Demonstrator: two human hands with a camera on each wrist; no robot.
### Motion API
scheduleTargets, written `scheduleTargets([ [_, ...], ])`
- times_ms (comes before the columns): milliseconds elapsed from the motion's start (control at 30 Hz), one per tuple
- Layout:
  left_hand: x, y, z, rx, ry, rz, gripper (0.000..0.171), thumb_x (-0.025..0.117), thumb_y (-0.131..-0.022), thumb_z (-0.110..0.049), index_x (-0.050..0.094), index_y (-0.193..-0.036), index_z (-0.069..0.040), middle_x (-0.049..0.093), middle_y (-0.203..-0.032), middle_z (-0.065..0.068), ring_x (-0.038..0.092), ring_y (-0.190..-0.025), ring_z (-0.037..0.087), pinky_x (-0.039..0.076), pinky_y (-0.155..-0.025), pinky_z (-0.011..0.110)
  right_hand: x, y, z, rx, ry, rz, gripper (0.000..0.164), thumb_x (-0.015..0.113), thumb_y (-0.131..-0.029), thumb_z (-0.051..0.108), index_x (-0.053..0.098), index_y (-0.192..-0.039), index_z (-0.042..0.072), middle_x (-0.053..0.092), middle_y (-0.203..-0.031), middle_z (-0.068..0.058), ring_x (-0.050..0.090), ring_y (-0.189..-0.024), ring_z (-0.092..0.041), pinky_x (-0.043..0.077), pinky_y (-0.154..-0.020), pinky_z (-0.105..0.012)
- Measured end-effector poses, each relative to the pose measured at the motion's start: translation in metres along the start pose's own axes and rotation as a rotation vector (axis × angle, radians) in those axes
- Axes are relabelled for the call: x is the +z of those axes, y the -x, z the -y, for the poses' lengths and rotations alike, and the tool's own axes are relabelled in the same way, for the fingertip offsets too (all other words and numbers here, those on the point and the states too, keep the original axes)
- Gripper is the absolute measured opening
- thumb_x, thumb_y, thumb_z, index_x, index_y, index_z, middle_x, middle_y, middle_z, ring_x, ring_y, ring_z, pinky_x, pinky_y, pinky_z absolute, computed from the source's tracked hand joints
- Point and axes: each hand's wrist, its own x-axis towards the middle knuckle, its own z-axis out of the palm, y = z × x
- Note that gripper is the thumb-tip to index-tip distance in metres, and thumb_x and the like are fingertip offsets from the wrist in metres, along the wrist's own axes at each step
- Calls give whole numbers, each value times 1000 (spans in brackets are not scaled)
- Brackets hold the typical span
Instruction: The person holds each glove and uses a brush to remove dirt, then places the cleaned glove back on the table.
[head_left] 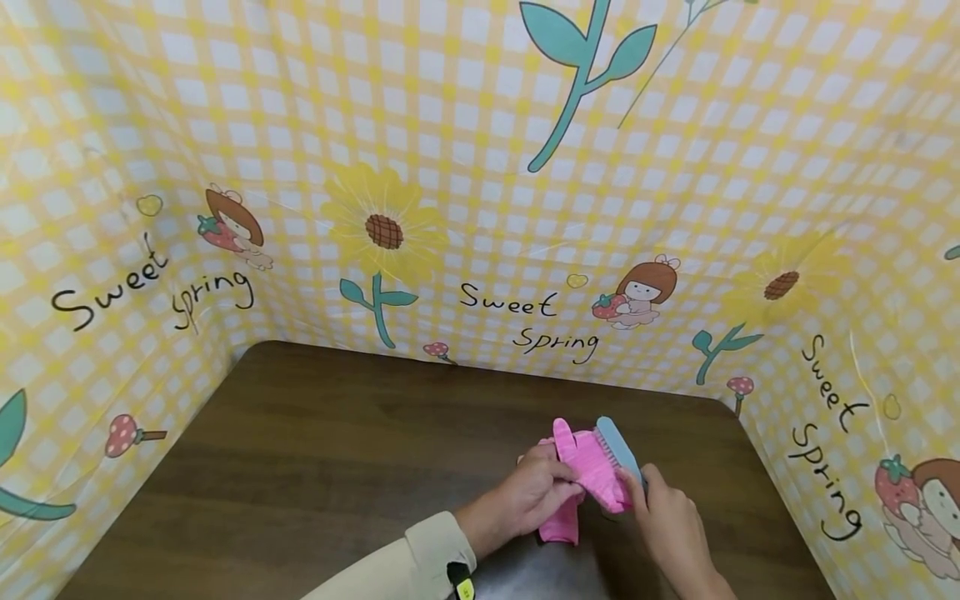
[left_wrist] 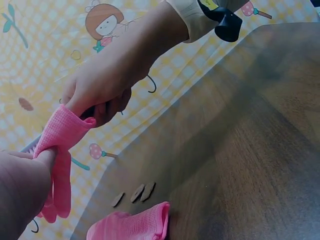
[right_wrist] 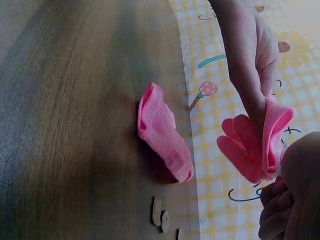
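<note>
In the head view my left hand (head_left: pixel 536 492) pinches a pink knit glove (head_left: pixel 588 467), its thumb on the near face. The glove's fingers point left and its cuff faces my right hand (head_left: pixel 671 525). That right hand grips a light blue brush (head_left: pixel 617 442), bristles against the glove's upper right side. Seen from the left wrist, the right hand (left_wrist: pixel 107 75) overlaps the cuff, and most of the brush is hidden behind the glove. A second pink glove (right_wrist: pixel 165 135) lies on the table below, partly covered by the left hand in the head view.
The dark brown wooden table (head_left: pixel 337 442) is enclosed at the back and sides by a yellow checked cloth (head_left: pixel 465 208) with printed flowers. Several small flat brown pieces (left_wrist: pixel 148 191) lie on the table near the second glove.
</note>
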Motion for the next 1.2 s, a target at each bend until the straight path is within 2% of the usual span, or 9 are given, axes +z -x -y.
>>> scheduleTargets([
  [200,0,2,0,10,13,9,54,35,-87,18,39,-140,17,48,-148,24,48,-126,25,40,-111,44,1,-3,-8,29,14,-26,38,54,-105,41,52,-90,6,48,-60,-6,49,-56,-27,39,-48,-40],
  [267,0,3,1,16,19,7,53,34,-87,18,38,-140,19,45,-149,27,46,-130,28,36,-118,49,1,-5,-10,40,11,-9,40,53,-105,43,52,-91,5,49,-61,-7,49,-56,-28,40,-48,-41],
  [400,0,3,1,35,46,18,56,31,-86,20,34,-142,20,41,-152,32,42,-137,33,26,-124,57,-2,-8,-10,73,-1,2,46,48,-106,46,53,-95,1,55,-64,-11,54,-58,-29,41,-48,-43],
  [533,-1,2,-1,60,43,25,60,30,-82,21,36,-142,20,45,-151,30,46,-135,32,29,-123,59,-6,-6,-3,55,-40,-37,44,49,-106,44,54,-97,1,56,-66,-11,54,-59,-27,43,-49,-40],
  [667,0,0,-4,56,28,19,59,31,-84,20,35,-143,19,47,-149,26,45,-135,30,31,-122,55,-6,3,14,-80,-87,-12,31,56,-105,36,53,-92,8,45,-60,1,45,-54,-13,38,-47,-29],
  [733,1,-1,-6,46,23,31,60,31,-86,19,33,-146,18,44,-153,27,41,-141,32,30,-123,53,-5,8,22,-145,-80,1,29,58,-104,34,51,-88,11,41,-58,6,38,-50,-7,34,-45,-24],
  [800,3,-1,-7,37,16,32,60,32,-87,19,31,-147,17,40,-156,28,37,-145,34,31,-123,53,-3,10,26,-172,-54,3,30,58,-104,34,50,-86,12,38,-57,8,34,-47,-4,30,-42,-20],
  [1000,2,-1,-2,15,-12,5,56,33,-87,18,36,-143,17,40,-155,31,41,-141,34,33,-120,55,2,9,19,-119,37,-79,32,59,-103,33,49,-85,9,38,-54,4,37,-48,-12,30,-43,-26],
  [1200,1,1,0,11,-24,4,54,36,-87,16,41,-141,16,45,-153,29,47,-131,28,41,-106,43,2,3,11,-81,67,-88,36,60,-103,36,48,-83,9,42,-53,-2,43,-49,-21,36,-44,-37],
])
